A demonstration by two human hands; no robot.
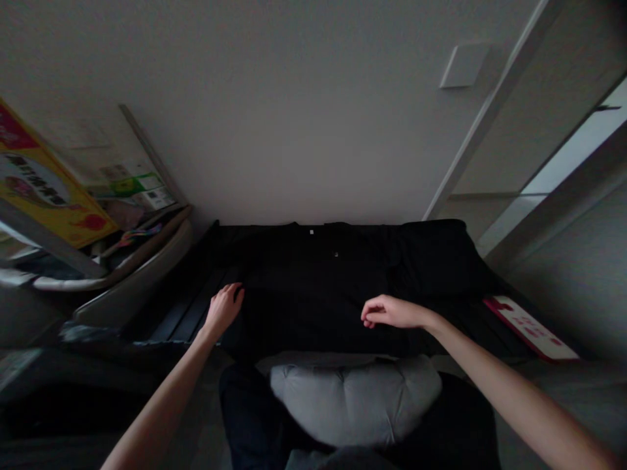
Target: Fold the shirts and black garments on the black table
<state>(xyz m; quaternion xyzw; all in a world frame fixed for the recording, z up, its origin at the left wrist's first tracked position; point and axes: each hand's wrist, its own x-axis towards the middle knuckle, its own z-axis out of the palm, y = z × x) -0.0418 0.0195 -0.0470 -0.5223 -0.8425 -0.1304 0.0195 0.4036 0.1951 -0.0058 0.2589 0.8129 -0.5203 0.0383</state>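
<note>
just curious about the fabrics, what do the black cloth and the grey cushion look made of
The black cloth looks like soft matte fabric, since it lies in limp folds without shine; the dim light hides the fibre. The grey cushion looks like smooth padded fabric, puffing between stitched creases.

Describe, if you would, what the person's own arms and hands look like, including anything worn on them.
The left arm and right arm are bare and slim, tapering to the wrists, with no sleeve, watch or bracelet in view. The left hand and right hand are bare too, without gloves; any small markings are too dim to tell.
</note>
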